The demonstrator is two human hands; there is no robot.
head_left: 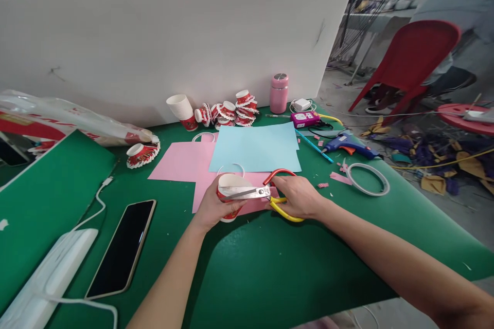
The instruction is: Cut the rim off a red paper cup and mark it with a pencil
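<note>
The head-worn view looks forward and down, close above the near side of the green tabletop (250, 277). The left hand (216, 205) and right hand (299, 196) fall near mid-view; it faces the white partition (212, 36) and, at the blurrier right, reaches a red chair (417, 56), apparently well beyond.

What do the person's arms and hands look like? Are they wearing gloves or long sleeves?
No gloves! The left hand and the right hand are both bare. The left forearm and right forearm are bare too, narrowing towards the wrists. No sleeve, watch or bracelet shows. Tiny things like rings are too small to tell.
</note>
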